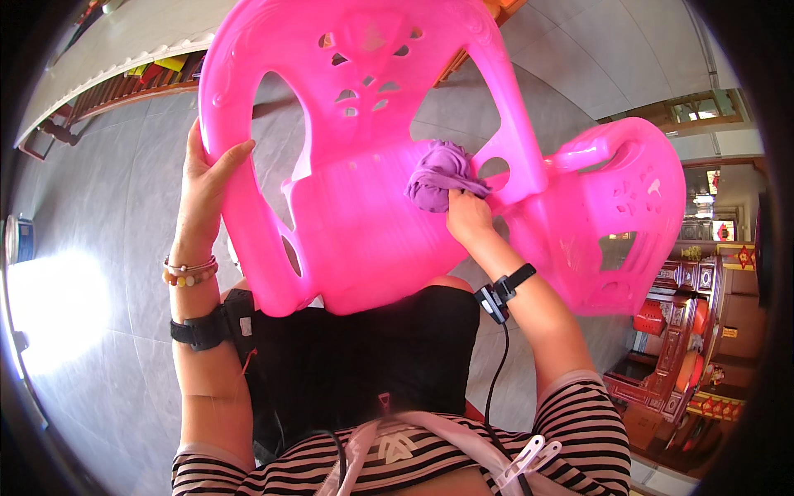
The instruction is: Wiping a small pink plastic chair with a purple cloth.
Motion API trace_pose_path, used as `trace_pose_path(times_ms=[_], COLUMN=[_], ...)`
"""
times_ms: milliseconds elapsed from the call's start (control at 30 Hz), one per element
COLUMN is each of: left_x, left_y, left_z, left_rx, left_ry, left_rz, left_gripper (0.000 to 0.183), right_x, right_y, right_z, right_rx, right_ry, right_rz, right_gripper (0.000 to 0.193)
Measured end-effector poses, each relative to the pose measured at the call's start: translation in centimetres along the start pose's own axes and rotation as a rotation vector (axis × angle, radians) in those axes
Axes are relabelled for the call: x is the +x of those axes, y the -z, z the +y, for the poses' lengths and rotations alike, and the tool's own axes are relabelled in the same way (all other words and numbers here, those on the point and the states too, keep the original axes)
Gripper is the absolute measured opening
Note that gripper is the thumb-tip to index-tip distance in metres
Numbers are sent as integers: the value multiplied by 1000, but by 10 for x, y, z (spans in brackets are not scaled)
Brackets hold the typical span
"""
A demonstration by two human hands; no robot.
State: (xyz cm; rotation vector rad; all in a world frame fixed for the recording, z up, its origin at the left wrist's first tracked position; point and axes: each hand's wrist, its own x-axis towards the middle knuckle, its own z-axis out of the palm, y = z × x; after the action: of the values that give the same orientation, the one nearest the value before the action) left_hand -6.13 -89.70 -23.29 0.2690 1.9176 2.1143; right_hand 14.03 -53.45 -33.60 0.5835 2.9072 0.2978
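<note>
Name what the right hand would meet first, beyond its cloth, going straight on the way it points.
Beyond the purple cloth, the right hand would probably meet the pink chair's backrest first, though depth is hard to judge.

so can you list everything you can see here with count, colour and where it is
chair: one, pink, upper middle
second chair: one, pink, right
cloth: one, purple, against first chair's seat
table: one, pale, upper left
container: one, blue, left edge
furniture: count unclear, reddish-brown, right edge
floor: one, grey, underneath
clip: one, white, on chest
straps: two, black, one per forearm
bracelets: count unclear, mixed colours, left wrist
shirt: one, striped black and pale, bottom
left grip: one, bare, on first chair's frame
right grip: one, bare, holding cloth
</note>
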Motion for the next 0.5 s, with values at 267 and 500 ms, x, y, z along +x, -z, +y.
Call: trace_pose_path(times_ms=[267,500], left_x=[7,4], left_y=[-2,4], left_z=[-3,-5], left_rx=[-7,-17], left_ry=[-14,-48], left_rz=[28,9], left_gripper=[64,61], right_x=[-52,-49], right_y=[73,194], right_z=[45,11], right_rx=[633,1340], right_ry=[131,236], right_rz=[323,668], right_gripper=[36,38])
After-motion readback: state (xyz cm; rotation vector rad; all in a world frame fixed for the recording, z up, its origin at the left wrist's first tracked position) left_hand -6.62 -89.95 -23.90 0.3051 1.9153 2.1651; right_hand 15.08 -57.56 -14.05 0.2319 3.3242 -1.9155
